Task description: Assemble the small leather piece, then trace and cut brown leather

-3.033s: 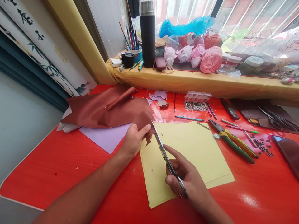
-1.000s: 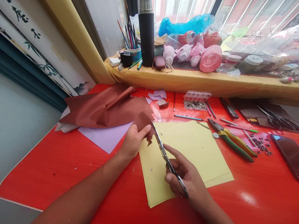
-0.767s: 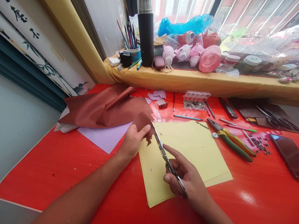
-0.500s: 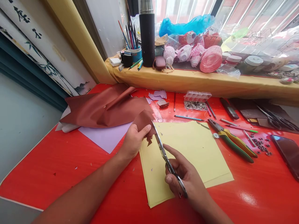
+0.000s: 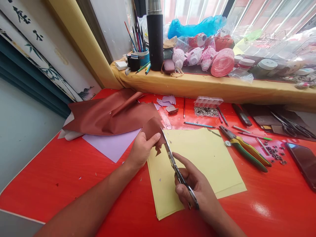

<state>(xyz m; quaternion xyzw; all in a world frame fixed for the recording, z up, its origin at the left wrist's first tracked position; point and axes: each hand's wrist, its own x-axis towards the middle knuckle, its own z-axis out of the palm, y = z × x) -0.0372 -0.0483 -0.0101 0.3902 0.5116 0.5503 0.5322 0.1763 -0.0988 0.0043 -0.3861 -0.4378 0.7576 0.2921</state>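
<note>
Between the thumb and fingers of my left hand is a small piece of brown leather, with a narrow strip hanging from its lower edge. My right hand grips a pair of metal scissors by the handles. The blades point up and away, lying along the right edge of the leather piece; they look nearly closed. Both hands are above yellow sheets of paper on the red table. A larger sheet of brown leather lies crumpled at the back left.
Pliers, a phone, loose metal eyelets and dark scissors lie to the right. A clear box of small metal parts sits at the back. Purple paper shows under the leather. A black flask stands on the ledge.
Almost nothing differs. The scissors and my right hand have shifted very slightly, and the leather piece stays in my left hand.
</note>
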